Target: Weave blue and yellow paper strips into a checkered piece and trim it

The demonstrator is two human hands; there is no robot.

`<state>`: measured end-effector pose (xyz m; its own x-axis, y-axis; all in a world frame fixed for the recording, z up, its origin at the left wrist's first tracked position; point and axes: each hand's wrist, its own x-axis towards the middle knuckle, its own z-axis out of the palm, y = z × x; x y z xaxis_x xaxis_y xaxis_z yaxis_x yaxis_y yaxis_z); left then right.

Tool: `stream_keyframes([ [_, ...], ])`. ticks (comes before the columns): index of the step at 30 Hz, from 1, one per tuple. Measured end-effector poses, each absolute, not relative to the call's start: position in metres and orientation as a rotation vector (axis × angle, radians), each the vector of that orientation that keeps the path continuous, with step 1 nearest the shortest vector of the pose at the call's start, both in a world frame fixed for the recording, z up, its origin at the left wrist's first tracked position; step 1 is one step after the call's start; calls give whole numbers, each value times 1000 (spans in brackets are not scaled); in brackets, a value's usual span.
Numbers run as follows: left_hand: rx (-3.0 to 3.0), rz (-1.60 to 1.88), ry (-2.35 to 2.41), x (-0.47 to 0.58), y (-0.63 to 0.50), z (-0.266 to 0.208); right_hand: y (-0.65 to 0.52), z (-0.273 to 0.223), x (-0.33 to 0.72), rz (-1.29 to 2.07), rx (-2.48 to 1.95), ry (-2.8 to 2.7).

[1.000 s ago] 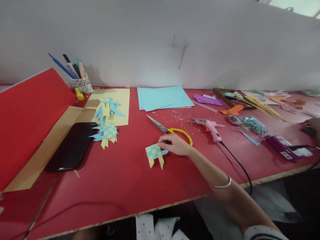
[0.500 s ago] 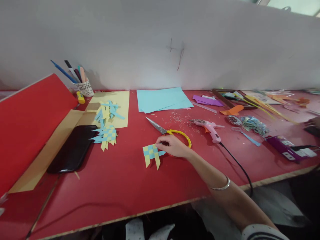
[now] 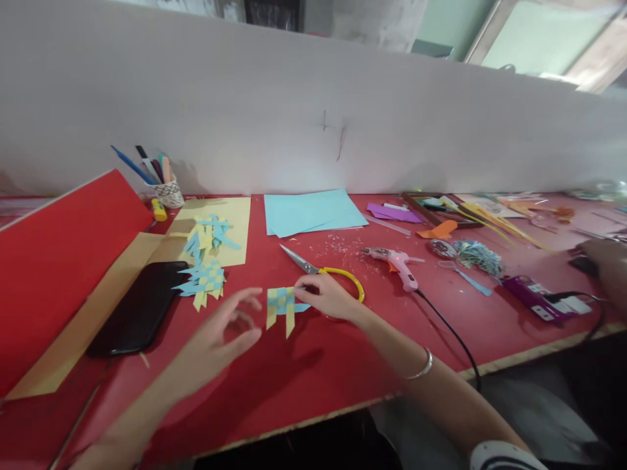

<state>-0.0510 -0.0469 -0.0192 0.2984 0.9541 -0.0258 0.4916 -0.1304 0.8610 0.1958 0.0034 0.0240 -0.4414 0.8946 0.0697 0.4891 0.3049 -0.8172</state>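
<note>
A woven paper piece [image 3: 281, 304] of blue and yellow strips, with pointed yellow ends hanging down, is held at its right side by my right hand [image 3: 326, 297], fingers pinched on it. My left hand [image 3: 230, 331] is just left of the piece, fingers curved and apart, holding nothing. Behind my right hand lie scissors [image 3: 349, 273] with yellow handles, partly covered by the hand, blades pointing to the far left. Another woven paper piece [image 3: 209, 277] and a loose pile of blue and yellow strips [image 3: 210, 236] lie to the left.
A black phone [image 3: 140, 307] and a red board [image 3: 63, 261] occupy the left. Blue paper sheets [image 3: 313, 212] are at the back. A pink glue gun [image 3: 399, 264] trails its cord over the front edge. A purple power strip [image 3: 529, 298] and another person's hand [image 3: 607, 261] are at right.
My left hand has come into view from the lower left, close to the woven paper piece. My right hand still pinches the piece. The camera view has tilted up slightly.
</note>
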Motion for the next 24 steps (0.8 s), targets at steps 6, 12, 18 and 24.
stream_keyframes([
  [6,1884,698,1233,19,-8,24,6,32,204,931,-1196,-2136],
  [12,1927,667,1164,15,-14,14,2,17,206,989,-1144,-2201],
  [18,1873,774,1231,15,-14,22,-6,40,211,819,-1191,-2174],
  [24,1842,836,1275,9,-13,11,-12,80,288,445,-1393,-1872],
])
